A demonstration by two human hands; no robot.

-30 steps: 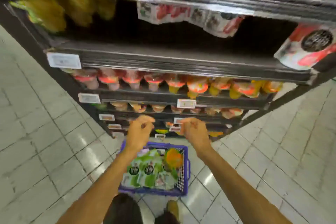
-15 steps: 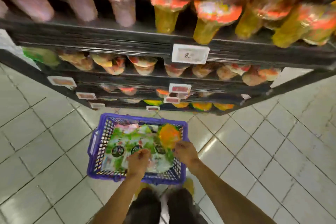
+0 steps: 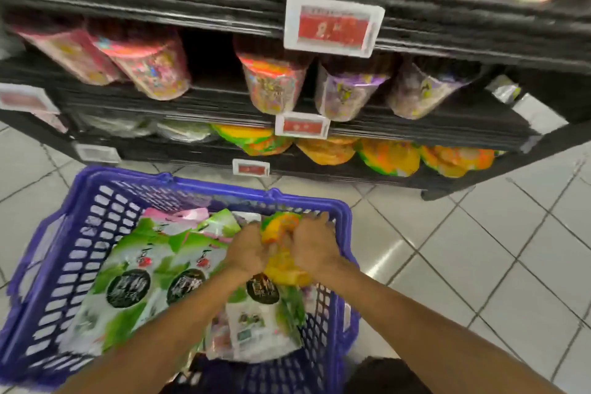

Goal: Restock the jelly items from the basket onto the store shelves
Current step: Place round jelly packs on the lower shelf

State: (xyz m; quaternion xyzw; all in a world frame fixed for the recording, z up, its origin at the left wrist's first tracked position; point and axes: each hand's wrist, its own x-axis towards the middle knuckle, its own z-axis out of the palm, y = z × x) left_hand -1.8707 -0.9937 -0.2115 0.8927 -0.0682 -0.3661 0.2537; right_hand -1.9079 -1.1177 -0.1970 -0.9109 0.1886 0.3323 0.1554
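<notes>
Item: orange bag (image 3: 284, 267) of jelly, in the far right corner of the basket (image 3: 224, 192), lying on top of the green bags (image 3: 134, 281) that fill the rest. Long axis: roughly near-to-far, one end by the far rim, the other pointing back toward the person. Left hand (image 3: 248, 253): fingers curled onto the bag's left flank. Right hand (image 3: 315, 249): fingers curled over its right flank and far end. The hands sit almost touching, with the bag pinched between them; neither is nearer, both are on it. How firm the hold is cannot be told through the blur. Destination, by judgement: the bottom shelf (image 3: 319, 171), ahead of and just above the basket, where like orange-yellow packs (image 3: 388, 158) stand in a row. From the hands the shelf lies forward and slightly right, so the lift likely goes up over the far rim and then forward. Risk: the soft bag may sag or snag on the rim.
</notes>
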